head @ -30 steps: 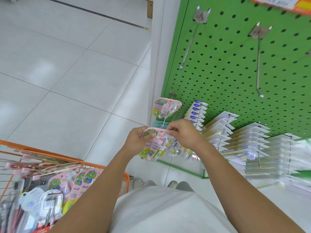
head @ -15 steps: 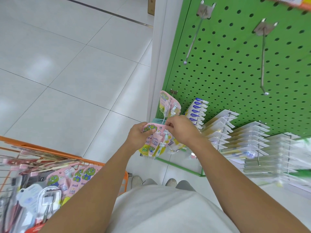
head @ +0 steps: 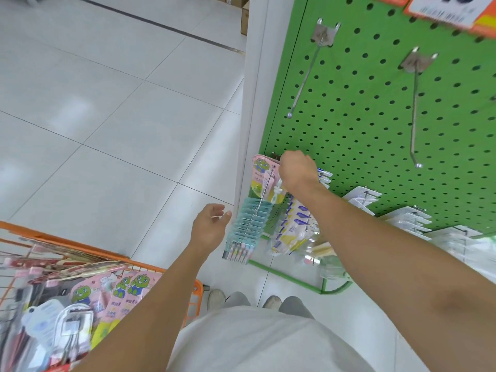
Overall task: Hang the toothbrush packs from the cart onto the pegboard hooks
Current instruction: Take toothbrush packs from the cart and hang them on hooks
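- My right hand (head: 298,170) is up against the green pegboard (head: 375,124), fingers curled at the top edge of the pink toothbrush packs (head: 264,175) at the back of their hook (head: 264,193); from behind the knuckles I cannot tell whether I am pinching the card.
- Those pink packs hang on the leftmost low hook, close against the board, with the bare wire running out in front of them.
- My left hand (head: 209,228) hangs in the air below, fingers loose and spread, holding nothing, just beside the teal packs (head: 249,226).
- More pink packs with the green cartoon figure (head: 126,288) lie in the orange cart (head: 196,291) at my left.
- Two bare hooks (head: 303,79) stick out of the board higher up.
- White packs (head: 408,221) fill the hooks to the right.
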